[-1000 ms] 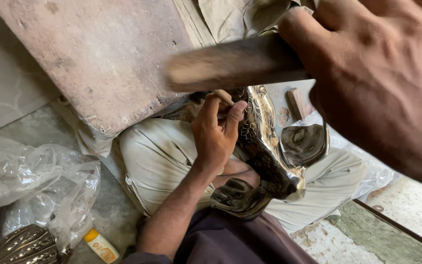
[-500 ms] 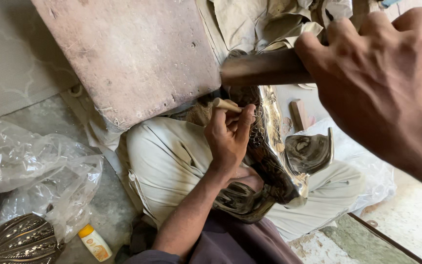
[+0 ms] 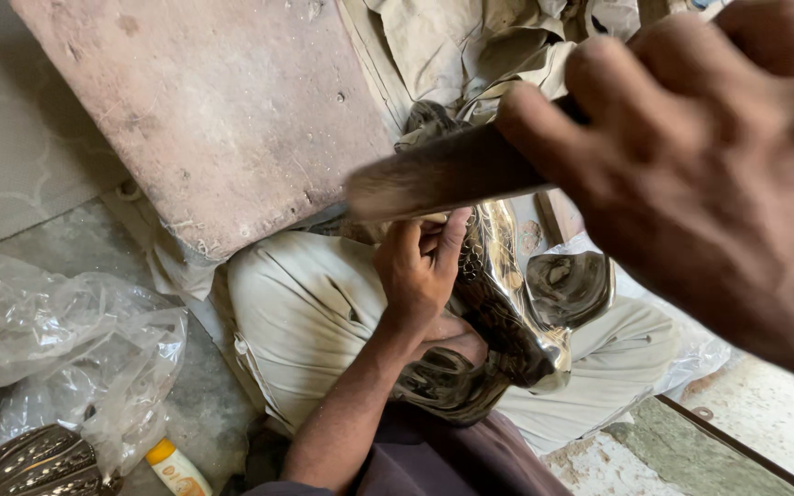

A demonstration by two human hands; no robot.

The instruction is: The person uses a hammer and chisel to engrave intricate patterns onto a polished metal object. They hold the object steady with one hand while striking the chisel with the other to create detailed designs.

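Seen from above, a person sits cross-legged on a stone floor (image 3: 66,230); the right hand (image 3: 691,174), large and close to the camera, has its fingers (image 3: 544,129) wrapped tight around a blurred wooden handle (image 3: 443,174) – most likely a hammer or mallet, though its head is out of view; the left hand (image 3: 420,271) rests lower down in the lap, fingers curled closed around what seems to be a small punch or chisel, mostly hidden, pressed against a shiny embossed silver-coloured metal piece (image 3: 498,294) that lies across the pale trousers (image 3: 305,312); the metal already shows raised patterning along its curved length, so the chasing looks well under way, while how much surface is left plain cannot be told from here; a flat reddish stone slab (image 3: 222,110) leans just beyond the knees; crumpled clear plastic sheeting (image 3: 57,340) lies to one side, partly over a ribbed silver metal object (image 3: 34,464) – beside it a small white bottle with an orange cap (image 3: 176,468).
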